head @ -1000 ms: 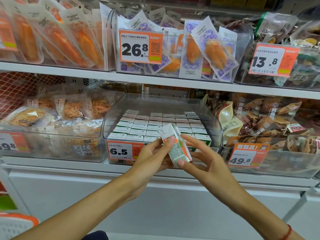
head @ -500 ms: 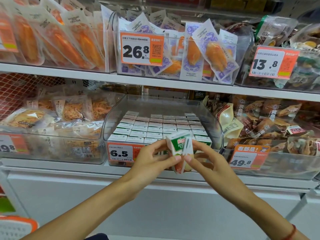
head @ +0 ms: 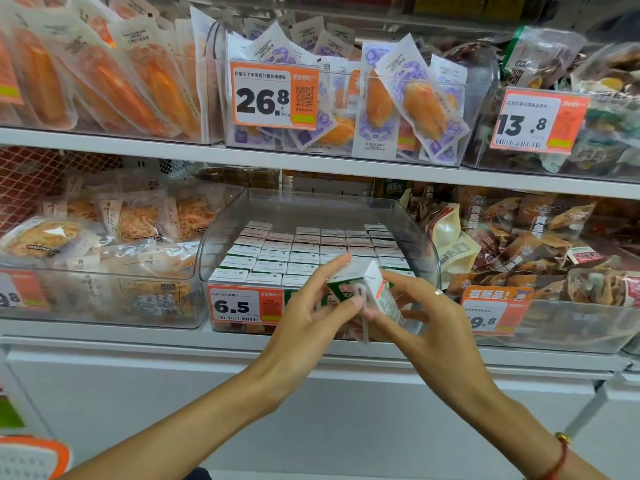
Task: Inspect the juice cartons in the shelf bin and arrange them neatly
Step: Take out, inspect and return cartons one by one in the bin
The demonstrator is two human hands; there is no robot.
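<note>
A small white-and-green juice carton (head: 367, 289) with a wrapped straw on its side is held tilted in front of the clear shelf bin (head: 221, 244). My left hand (head: 308, 317) pinches the carton from the left, thumb on the straw side. My right hand (head: 426, 317) holds it from the right with fingertips on its lower edge. Inside the bin, several rows of the same cartons (head: 298, 251) stand upright, tops showing. The price tag 6.5 (head: 244, 304) hangs on the bin's front.
Clear bins of packaged snacks sit left (head: 97, 244) and right (head: 540, 258) of the juice bin. The shelf above (head: 311, 168) carries bagged food with tags 26.8 and 13.8. A white cabinet front runs below the shelf.
The carton has been turned between both hands, from its printed side to its green face and straw side. Both hands stayed in front of the bin.
</note>
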